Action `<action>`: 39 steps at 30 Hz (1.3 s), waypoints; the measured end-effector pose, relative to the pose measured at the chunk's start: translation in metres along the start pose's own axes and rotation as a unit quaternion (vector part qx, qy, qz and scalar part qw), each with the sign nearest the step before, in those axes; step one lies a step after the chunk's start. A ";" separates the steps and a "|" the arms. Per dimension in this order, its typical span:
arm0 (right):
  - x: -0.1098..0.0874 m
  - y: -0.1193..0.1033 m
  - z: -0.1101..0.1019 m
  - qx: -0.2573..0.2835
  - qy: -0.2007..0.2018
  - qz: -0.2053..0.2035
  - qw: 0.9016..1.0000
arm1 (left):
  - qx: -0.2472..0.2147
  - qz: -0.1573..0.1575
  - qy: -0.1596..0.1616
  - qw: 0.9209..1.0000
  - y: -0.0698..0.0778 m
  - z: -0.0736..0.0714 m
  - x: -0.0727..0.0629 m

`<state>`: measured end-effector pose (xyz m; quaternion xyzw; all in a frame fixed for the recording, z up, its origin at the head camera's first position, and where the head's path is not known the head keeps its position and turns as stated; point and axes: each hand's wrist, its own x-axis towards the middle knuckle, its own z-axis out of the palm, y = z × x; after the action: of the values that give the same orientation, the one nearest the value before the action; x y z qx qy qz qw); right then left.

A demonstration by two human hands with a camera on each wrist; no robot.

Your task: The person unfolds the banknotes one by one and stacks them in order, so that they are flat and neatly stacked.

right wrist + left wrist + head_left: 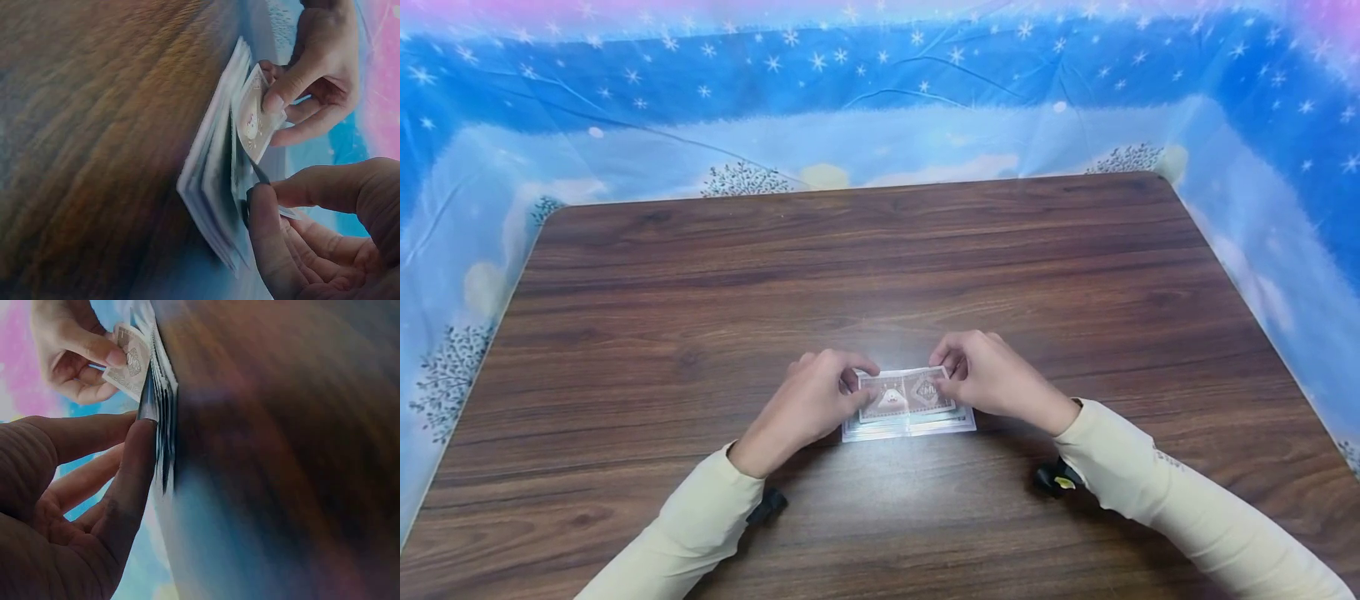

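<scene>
My left hand (812, 398) pinches the left end of a small brown-and-white printed note (891, 400), thumb in front and forefinger behind. At the opposite end, the thumb and fingers of my right hand (998, 377) pinch the same note. A pale cartoon figure and a diamond-shaped emblem are printed on it, with a crease down the middle. Beneath the note lies a stack of similar papers (942, 427) on the table. The right wrist view shows the note (253, 122) bent and tilted up from the stack (209, 169), whose layered edges fan slightly.
The dark wood-grain table (880, 275) extends around the stack on every side. A blue curtain (865, 75) with snowflakes hangs behind and beside it. Black wrist devices (767, 507) sit under both cream sleeves (1120, 462).
</scene>
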<state>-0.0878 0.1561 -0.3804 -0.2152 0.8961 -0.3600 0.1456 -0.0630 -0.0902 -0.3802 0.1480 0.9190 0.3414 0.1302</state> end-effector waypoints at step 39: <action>-0.006 0.001 0.010 -0.155 0.028 -0.026 0.987 | 0.058 0.000 -0.025 0.998 0.000 0.004 0.000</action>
<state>-0.0787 0.1538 -0.3880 -0.2482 0.9388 -0.2265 0.0756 -0.0618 -0.0874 -0.3834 0.1642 0.9336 0.2839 0.1442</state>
